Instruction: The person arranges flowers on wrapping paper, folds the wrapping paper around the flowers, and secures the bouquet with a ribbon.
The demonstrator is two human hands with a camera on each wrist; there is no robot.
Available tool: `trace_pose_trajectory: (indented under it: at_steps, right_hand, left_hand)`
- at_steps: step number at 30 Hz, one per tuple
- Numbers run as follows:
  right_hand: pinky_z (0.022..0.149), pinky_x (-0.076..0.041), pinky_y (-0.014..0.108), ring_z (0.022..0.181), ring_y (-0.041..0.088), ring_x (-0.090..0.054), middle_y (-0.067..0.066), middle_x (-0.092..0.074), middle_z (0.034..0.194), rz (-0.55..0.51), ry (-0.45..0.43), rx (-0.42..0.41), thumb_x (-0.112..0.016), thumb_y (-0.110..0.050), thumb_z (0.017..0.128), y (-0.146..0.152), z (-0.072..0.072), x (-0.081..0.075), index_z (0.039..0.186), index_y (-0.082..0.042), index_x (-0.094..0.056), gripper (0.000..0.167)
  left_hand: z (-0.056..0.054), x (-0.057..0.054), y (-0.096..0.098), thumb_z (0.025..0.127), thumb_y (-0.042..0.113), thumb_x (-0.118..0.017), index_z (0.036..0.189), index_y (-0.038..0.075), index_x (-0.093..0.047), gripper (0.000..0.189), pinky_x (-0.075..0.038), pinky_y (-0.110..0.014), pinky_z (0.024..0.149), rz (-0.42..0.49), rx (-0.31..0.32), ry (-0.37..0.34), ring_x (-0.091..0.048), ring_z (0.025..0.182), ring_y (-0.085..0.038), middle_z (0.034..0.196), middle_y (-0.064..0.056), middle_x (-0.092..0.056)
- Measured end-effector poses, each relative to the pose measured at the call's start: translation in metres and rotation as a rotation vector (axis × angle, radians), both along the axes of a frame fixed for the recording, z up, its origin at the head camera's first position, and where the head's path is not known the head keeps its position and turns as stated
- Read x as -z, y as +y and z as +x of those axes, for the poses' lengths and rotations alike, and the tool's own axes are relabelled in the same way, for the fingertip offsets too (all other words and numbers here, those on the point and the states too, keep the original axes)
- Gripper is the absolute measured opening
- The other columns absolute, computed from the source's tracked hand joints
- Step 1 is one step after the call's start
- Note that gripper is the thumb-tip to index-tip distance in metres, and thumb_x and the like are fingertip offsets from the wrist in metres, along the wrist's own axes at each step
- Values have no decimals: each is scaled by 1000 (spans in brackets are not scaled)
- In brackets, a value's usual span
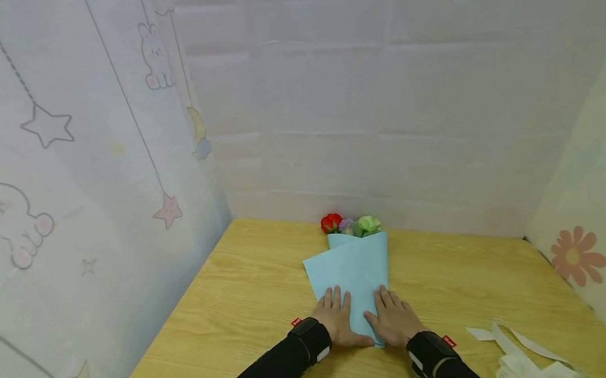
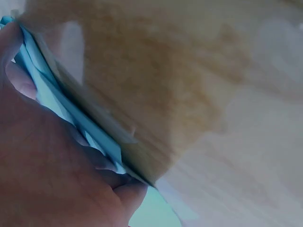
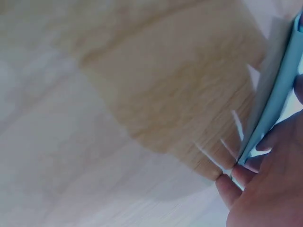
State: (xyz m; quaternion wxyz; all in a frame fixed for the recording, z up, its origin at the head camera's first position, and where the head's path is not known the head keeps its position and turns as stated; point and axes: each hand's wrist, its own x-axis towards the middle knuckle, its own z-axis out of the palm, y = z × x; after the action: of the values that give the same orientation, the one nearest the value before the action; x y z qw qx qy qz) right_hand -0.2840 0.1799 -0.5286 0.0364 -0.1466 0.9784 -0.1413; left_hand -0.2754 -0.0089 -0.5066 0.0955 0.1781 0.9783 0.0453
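Note:
A bouquet wrapped in light blue paper [image 1: 354, 265] lies on the wooden table, its narrow end towards me. Out of the wide end show a red flower [image 1: 331, 223], a small purple flower [image 1: 347, 225] and a pale green flower [image 1: 369, 224]. My left hand [image 1: 335, 323] rests on the lower left side of the wrap, fingers spread and straight, thumb near the narrow end. On the lower right side my right hand [image 1: 396, 321] presses with its fingers extended. Both wrist views catch the folded paper edge [image 2: 94, 130] along the hands. The stems are hidden inside the wrap.
Loose white ribbon strips [image 1: 513, 349] lie in a tangle at the table's front right. A pale wall [image 1: 381, 123] stands behind the wooden table [image 1: 246, 281], and patterned walls flank it on the left and right.

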Motion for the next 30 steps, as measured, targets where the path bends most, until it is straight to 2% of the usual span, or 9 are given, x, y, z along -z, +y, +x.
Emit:
trace_pose_trajectory:
  at_steps: [1, 4, 8, 15, 18, 21, 26, 30]
  right_hand:
    - [115, -15, 69, 147, 53, -19, 33, -21, 161, 10, -6, 2, -39, -49, 108, 0, -3, 1, 153, 13, -29, 77]
    - [115, -13, 69, 147, 53, -19, 35, -23, 159, 2, 22, -6, -39, -49, 108, 0, -15, 8, 151, 15, -31, 78]
    - [114, -16, 70, 145, 54, -23, 36, -26, 157, -18, 77, 0, -40, -46, 108, 2, -27, 12, 148, 18, -32, 76]
    - [112, -20, 70, 142, 57, -26, 41, -27, 154, -63, 87, 54, -42, -40, 109, 7, -44, 4, 147, 21, -29, 73]
    - [112, -22, 70, 141, 57, -27, 42, -28, 152, -72, 125, 72, -42, -37, 109, 7, -62, 3, 147, 22, -29, 72]
    - [111, -22, 71, 140, 59, -26, 44, -27, 151, -68, 139, 90, -42, -36, 109, 12, -78, 5, 146, 23, -27, 71]
    - [110, -18, 74, 140, 61, -24, 44, -25, 151, -60, 130, 97, -37, -47, 108, 25, -107, 8, 146, 24, -26, 81]
    - [108, -18, 76, 138, 62, -25, 46, -26, 149, -45, 124, 83, -35, -58, 106, 34, -128, 8, 144, 24, -29, 91]
  left_hand:
    - [1, -4, 0, 76, 93, -49, 163, 15, -26, 119, -22, -41, 121, -3, -4, -12, -17, 155, -30, 168, -11, -19]
    - [-2, -5, -1, 75, 93, -49, 163, 16, -26, 119, -23, -40, 121, -31, -7, -17, -18, 154, -30, 168, -11, -20]
    - [-6, -1, -2, 77, 94, -45, 162, 16, -26, 118, -24, -40, 121, -77, 13, 3, -19, 154, -29, 168, -10, -20]
    - [-11, 11, 3, 75, 98, -36, 164, 21, -20, 119, -22, -40, 121, -119, 34, 27, -15, 155, -26, 169, -6, -15]
    - [-14, 10, 1, 75, 98, -37, 164, 23, -20, 118, -22, -39, 121, -131, 30, 10, -14, 155, -25, 169, -5, -15]
    - [-10, 0, 2, 76, 96, -40, 164, 24, -18, 116, -20, -39, 122, -135, 18, -38, -12, 155, -23, 169, -3, -13]
    - [-4, -9, 6, 77, 95, -40, 163, 28, -20, 111, -22, -37, 121, -152, 8, -59, -14, 155, -20, 168, 2, -15]
    - [-6, -9, 9, 79, 95, -36, 163, 31, -18, 107, -23, -35, 121, -215, 2, -61, -14, 155, -17, 168, 5, -13]
